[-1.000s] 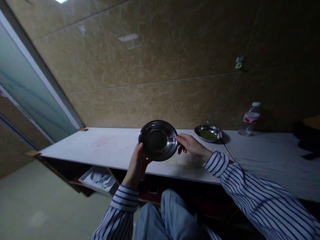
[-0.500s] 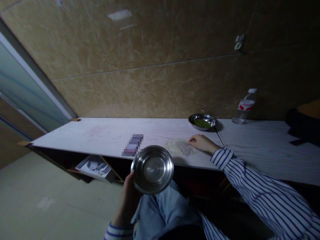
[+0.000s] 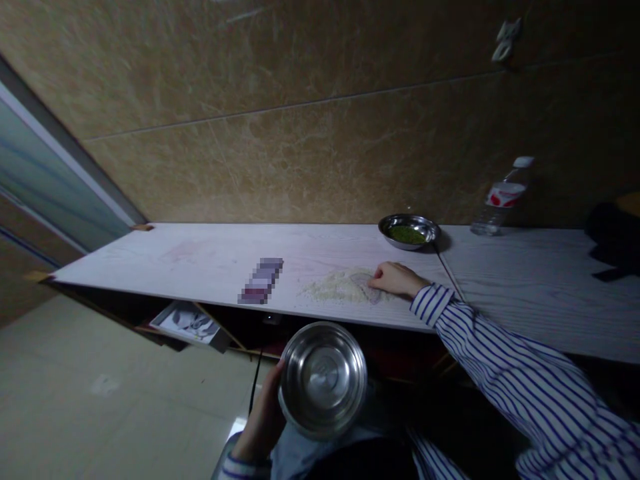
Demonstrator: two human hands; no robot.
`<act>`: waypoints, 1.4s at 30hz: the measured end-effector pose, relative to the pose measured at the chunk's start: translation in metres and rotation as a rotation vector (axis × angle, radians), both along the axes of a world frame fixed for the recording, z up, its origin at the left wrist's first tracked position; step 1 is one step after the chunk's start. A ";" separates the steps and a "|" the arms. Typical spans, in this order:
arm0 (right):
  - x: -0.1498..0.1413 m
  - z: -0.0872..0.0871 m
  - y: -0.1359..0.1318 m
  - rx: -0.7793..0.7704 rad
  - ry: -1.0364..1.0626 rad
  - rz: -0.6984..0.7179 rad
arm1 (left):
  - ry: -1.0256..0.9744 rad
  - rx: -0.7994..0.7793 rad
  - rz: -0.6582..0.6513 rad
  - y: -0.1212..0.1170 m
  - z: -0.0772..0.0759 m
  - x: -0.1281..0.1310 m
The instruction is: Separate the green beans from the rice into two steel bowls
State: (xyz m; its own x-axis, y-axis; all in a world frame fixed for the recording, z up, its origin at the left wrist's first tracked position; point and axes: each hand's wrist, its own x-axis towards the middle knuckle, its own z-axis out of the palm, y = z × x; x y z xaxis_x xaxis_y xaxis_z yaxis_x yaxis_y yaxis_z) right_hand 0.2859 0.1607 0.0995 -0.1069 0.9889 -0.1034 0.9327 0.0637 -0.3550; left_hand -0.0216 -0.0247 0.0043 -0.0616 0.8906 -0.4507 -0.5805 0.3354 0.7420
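My left hand (image 3: 264, 410) grips the left rim of a shiny steel bowl (image 3: 324, 380), held in front of the table's edge over my lap. Its inside faces me and looks bare. My right hand (image 3: 397, 278) is closed in a pinch at the right end of a low, spread heap of pale grains (image 3: 335, 285) on the white tabletop. Whatever lies between those fingertips is too small to make out. Beside the fingers a lilac-grey patch shows among the grains; I cannot tell whether it is bare table or a thin sheet.
Near the wall stand a shallow steel dish (image 3: 409, 232) with green bits and a clear water bottle (image 3: 501, 198). A blurred-out flat phone-like object (image 3: 261, 281) lies left of the heap. A dark bag-like thing (image 3: 617, 233) sits far right. Below, an open shelf holds a white box (image 3: 187, 324).
The bowl has come down and toward me, away from the table's edge, uncovering more of the heap's left side. My right hand stays at the heap, slightly further left. The view has shifted.
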 end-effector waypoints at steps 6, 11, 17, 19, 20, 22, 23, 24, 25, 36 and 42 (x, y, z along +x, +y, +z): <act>0.002 -0.001 0.003 -0.030 0.097 -0.004 | -0.025 -0.058 -0.061 0.004 -0.009 0.008; 0.005 0.000 0.007 -0.050 0.238 0.010 | -0.052 -0.113 -0.070 0.010 -0.024 0.011; 0.011 0.015 0.014 0.035 0.333 0.053 | -0.114 -0.190 -0.109 0.019 -0.028 0.024; 0.013 0.022 0.016 0.085 0.326 0.073 | -0.105 -0.213 -0.068 0.023 -0.029 0.029; 0.013 0.024 0.017 0.098 0.318 0.077 | -0.096 -0.218 -0.039 0.025 -0.030 0.030; 0.013 0.027 0.020 0.105 0.329 0.086 | -0.080 -0.212 0.017 0.030 -0.032 0.030; 0.012 0.028 0.021 0.101 0.348 0.091 | -0.076 -0.200 0.037 0.031 -0.033 0.029; 0.010 0.028 0.023 0.095 0.371 0.098 | -0.072 -0.183 0.050 0.032 -0.033 0.027; 0.007 0.027 0.025 0.089 0.395 0.103 | -0.068 -0.163 0.058 0.033 -0.033 0.024; -0.080 0.032 0.090 0.000 0.390 0.137 | -0.074 0.003 0.195 0.039 -0.039 -0.003; -0.078 0.023 0.148 0.049 0.252 0.067 | -0.052 -0.003 0.200 0.040 -0.033 -0.011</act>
